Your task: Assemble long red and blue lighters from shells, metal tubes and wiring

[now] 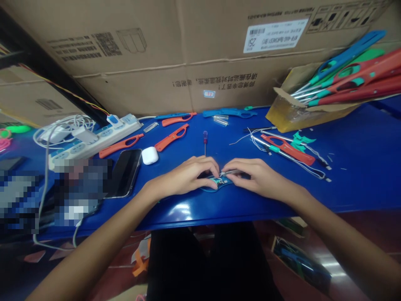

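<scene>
Low over the front of the blue table, my left hand closes its thumb and fingers around a blue lighter casing half with thin white wires and a bit of green inside. Opposite it, my right hand pinches a slim silvery piece at the casing's right end. Fingers cover much of the casing, so the exact fit of the parts cannot be made out. Just behind my hands lies a small screwdriver with a purple-red handle.
Orange lighter casings lie at the back left near a power strip, a white earbud case and a phone. Metal lighter tubes with wires are on the right. A box of long lighters stands behind them.
</scene>
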Tool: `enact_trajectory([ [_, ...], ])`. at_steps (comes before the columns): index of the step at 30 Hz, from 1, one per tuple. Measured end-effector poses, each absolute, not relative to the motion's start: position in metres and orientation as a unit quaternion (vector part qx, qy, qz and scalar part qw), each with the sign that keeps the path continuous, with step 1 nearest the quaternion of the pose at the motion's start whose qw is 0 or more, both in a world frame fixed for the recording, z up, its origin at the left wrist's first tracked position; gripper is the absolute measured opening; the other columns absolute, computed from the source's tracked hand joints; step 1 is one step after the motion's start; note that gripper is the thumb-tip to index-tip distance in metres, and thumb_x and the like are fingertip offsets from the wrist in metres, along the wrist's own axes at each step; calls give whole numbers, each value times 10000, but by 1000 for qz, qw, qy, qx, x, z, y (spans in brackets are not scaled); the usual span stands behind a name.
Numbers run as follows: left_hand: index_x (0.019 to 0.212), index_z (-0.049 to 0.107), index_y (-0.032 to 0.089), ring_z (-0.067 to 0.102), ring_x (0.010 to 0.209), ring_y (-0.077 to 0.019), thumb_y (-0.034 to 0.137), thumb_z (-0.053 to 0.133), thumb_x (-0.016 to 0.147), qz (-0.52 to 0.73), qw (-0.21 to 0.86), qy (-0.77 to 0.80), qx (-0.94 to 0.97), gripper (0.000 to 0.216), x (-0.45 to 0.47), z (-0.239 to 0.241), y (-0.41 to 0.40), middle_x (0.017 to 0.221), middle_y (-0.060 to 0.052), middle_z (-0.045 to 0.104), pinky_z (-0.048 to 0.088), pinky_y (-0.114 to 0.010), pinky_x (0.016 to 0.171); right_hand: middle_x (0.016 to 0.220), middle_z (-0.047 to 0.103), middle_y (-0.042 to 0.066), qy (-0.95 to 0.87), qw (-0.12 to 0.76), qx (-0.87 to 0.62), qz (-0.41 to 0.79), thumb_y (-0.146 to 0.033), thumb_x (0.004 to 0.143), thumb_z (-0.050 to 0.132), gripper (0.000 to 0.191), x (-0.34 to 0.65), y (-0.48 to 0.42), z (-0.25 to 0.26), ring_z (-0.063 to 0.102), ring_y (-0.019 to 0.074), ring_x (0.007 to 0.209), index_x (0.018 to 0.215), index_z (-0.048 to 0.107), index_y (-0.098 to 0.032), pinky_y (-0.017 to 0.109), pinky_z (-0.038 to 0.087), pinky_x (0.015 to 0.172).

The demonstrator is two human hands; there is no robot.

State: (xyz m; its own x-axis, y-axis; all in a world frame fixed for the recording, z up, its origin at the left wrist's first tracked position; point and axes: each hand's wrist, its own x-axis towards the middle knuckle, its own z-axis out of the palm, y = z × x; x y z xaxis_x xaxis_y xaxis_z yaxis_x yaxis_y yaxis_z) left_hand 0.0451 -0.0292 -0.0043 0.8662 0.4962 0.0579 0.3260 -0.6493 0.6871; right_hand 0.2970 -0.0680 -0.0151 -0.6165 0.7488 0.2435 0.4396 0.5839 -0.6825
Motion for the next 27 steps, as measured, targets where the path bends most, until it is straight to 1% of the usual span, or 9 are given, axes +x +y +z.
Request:
enact_trajectory([
  [8, 1054, 628, 215, 593, 1101, -192, 359, 668, 945, 133, 364, 241, 890, 185, 47, -4, -32, 1158, -41, 649, 375, -351, 971, 1141, 715, 68, -864, 242, -323, 302, -292, 1008, 531, 235, 302, -67, -10, 680, 182, 1006, 1148, 700, -207, 312, 529, 893],
  [15, 1040, 633, 210, 598, 1092, -181, 351, 698, 925, 135, 368, 253, 885, 193, 47, -6, -33, 1143, -23, 656, 366, -352, 984, 1180, 701, 73, -873, 230, -314, 293, -304, 1021, 515, 248, 302, -69, -8, 670, 187, 1059, 1170, 695, -221, 311, 516, 939],
  [20, 990, 632, 205, 606, 1086, -183, 342, 696, 928, 141, 372, 261, 879, 164, 48, -7, -32, 1137, -21, 664, 362, -365, 999, 1215, 684, 82, -884, 224, -318, 261, -293, 1029, 487, 279, 303, -70, -8, 655, 206, 1081, 1200, 701, -233, 356, 536, 943],
  [24, 1010, 645, 209, 613, 1095, -186, 314, 706, 923, 141, 376, 264, 877, 149, 47, -7, -31, 1135, -17, 678, 359, -373, 1008, 1246, 654, 92, -899, 236, -322, 180, -290, 1012, 523, 250, 304, -69, -10, 588, 244, 1164, 1146, 728, -237, 432, 516, 986],
  [27, 1022, 654, 211, 620, 1093, -193, 319, 709, 920, 140, 378, 264, 876, 159, 47, -7, -30, 1133, -21, 687, 361, -382, 1010, 1242, 657, 87, -902, 232, -322, 173, -285, 1013, 517, 254, 305, -68, -12, 582, 248, 1156, 1159, 723, -250, 449, 524, 975],
])
